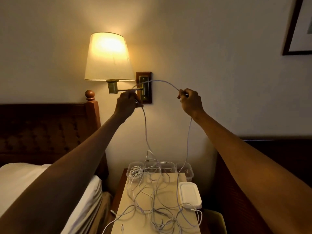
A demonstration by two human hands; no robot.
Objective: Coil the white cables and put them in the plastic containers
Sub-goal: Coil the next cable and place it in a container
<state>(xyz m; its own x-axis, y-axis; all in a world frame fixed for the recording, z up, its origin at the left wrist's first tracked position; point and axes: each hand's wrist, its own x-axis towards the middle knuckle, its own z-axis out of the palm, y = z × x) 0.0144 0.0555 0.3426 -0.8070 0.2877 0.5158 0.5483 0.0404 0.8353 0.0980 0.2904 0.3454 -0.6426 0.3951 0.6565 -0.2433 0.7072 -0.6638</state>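
Held cable (158, 81): thin and white. It arches across the middle of the frame, pinched by the left hand (126, 103) and the right hand (191, 102). Below each hand one strand hangs down to the tangle.
Loose cables (152, 201): many white cables, not coiled, crossing each other in a tangle at the lower centre of the frame. A few plug ends lie at the bottom edge.
Clear containers (186, 171): open transparent plastic tubs, upright, in a row side by side just above the tangle.
Leftmost container (130, 168): holds a loose bundle of white cable.
White lids (190, 194): flat rectangular stack, just right of the tangle, touching some strands.
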